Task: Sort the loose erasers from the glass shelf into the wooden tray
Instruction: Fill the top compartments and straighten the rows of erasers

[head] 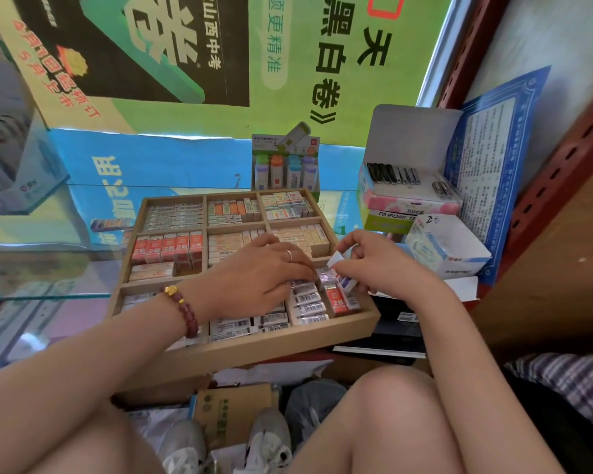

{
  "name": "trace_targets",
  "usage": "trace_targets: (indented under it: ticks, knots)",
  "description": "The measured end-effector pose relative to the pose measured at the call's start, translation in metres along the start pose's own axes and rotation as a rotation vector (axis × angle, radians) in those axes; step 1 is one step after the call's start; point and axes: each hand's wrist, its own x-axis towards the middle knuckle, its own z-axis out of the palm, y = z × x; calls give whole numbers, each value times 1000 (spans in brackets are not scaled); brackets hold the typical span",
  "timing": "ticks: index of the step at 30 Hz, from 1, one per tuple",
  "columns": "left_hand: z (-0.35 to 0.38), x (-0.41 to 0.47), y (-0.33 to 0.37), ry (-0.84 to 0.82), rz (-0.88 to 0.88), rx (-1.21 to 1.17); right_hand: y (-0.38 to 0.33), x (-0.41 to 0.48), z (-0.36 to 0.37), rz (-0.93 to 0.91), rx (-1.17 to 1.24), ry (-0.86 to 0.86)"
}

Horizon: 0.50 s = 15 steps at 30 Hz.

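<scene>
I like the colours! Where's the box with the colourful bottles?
Head view, middle: the box of colourful bottles stands behind the wooden tray's far edge, left of the open white box.

An open white box (408, 142) stands with its lid raised, holding a row of metal clippers (392, 173) (some black, some silver). Directly beneath it lies a pink floral box (415, 204), and under that a green-and-white AIHAO box (386, 221). Just right of the white box a blue-bordered printed sheet (493, 159) leans by a red perforated upright (562, 164). In front sits a small white-and-blue carton (452, 251). To its left stands a display box of coloured-capped tubes (286, 165), and behind it hangs a green poster (288, 63).
</scene>
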Motion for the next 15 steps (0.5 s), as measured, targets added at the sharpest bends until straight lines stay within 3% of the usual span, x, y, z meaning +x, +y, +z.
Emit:
trace_targets:
  ticks: [7, 15]
  knots:
    - [-2, -2, 0, 24, 58, 173, -4, 2, 6, -48, -17, -28]
    - [-2, 1, -1, 72, 19, 22, -2, 5, 12, -76, -60, -35]
